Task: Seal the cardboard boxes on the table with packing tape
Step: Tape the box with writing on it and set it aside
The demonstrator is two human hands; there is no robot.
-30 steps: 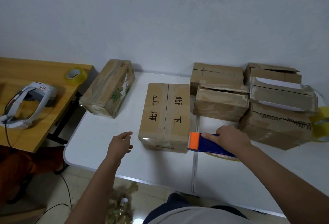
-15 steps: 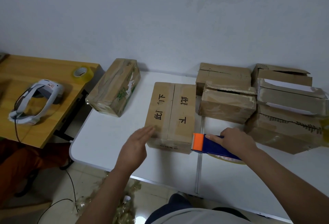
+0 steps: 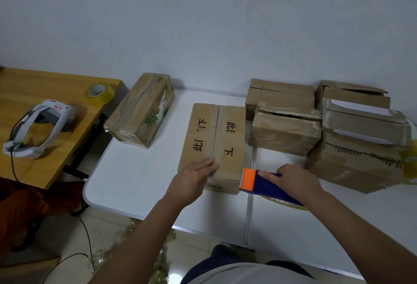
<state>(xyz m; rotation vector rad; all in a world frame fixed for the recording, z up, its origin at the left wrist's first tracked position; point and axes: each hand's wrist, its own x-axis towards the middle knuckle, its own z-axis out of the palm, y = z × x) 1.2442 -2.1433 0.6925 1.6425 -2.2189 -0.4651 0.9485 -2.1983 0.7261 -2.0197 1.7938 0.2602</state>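
The left hand [image 3: 191, 180] lay flat, fingers straight, on the lettered cardboard box [image 3: 214, 146]; at its 3 o'clock, the right hand [image 3: 293, 180] gripped the tape dispenser [image 3: 259, 182].

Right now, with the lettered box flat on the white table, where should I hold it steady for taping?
Press flat on the lettered box top near its front edge, from the left, as the left hand does; the right hand brings the tape dispenser to the front right corner.
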